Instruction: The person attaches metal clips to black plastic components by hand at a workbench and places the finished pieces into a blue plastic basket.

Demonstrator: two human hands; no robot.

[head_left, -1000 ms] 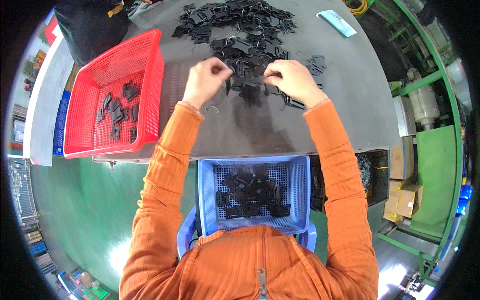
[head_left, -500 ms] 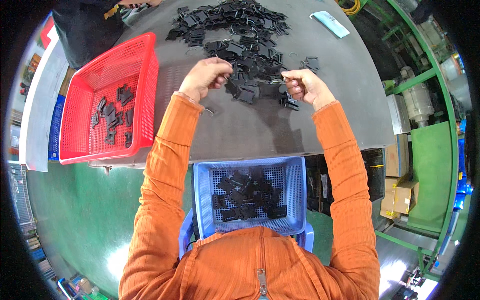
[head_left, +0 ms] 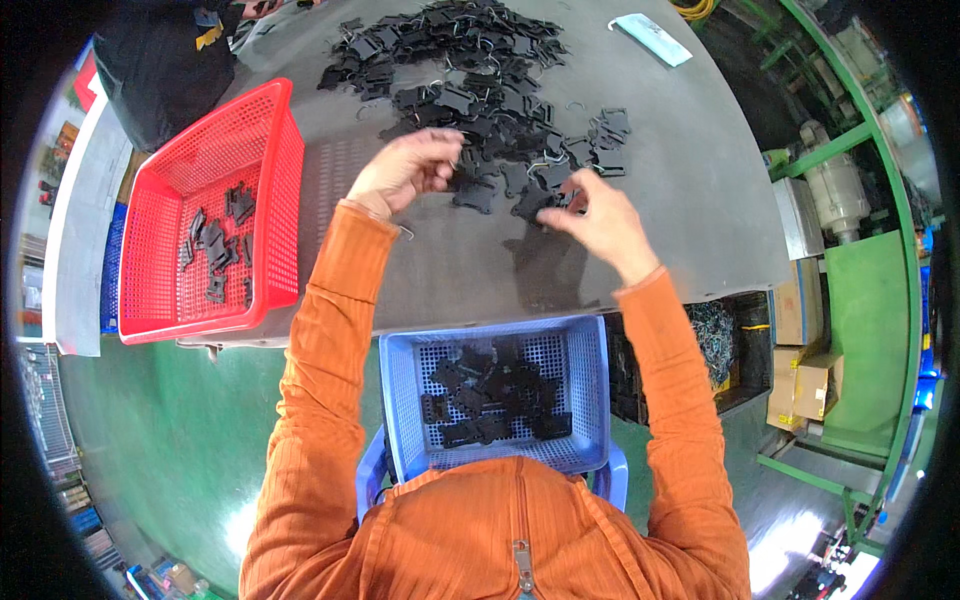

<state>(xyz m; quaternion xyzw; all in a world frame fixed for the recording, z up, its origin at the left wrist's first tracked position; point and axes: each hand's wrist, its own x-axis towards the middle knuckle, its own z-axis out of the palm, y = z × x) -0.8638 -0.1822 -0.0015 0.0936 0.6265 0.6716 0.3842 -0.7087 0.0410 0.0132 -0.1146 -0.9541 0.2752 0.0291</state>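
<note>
A heap of flat black plastic pieces [head_left: 440,100], with thin metal wire hooks among them, spreads over the grey table. My left hand [head_left: 408,172] hovers at the heap's near left edge, its fingers curled together; whatever is in them is too small to make out. At the heap's near right edge, my right hand [head_left: 605,218] has its thumb and forefinger round a notched flat black piece [head_left: 535,203]. That piece is partly hidden by the fingers. A loose wire hook [head_left: 405,233] lies near my left wrist.
On the table's left stands a red mesh basket [head_left: 285,200] holding several black pieces. A blue mesh basket [head_left: 592,390] with more pieces is right before my body. A light-blue packet [head_left: 652,40] lies at the far right of the grey table [head_left: 690,200]. Cardboard boxes [head_left: 800,385] stand beyond.
My right hand has come down and inward onto a black piece, its fingers turned toward the table. My left hand has shifted slightly left. Some pieces at the right have been moved.
</note>
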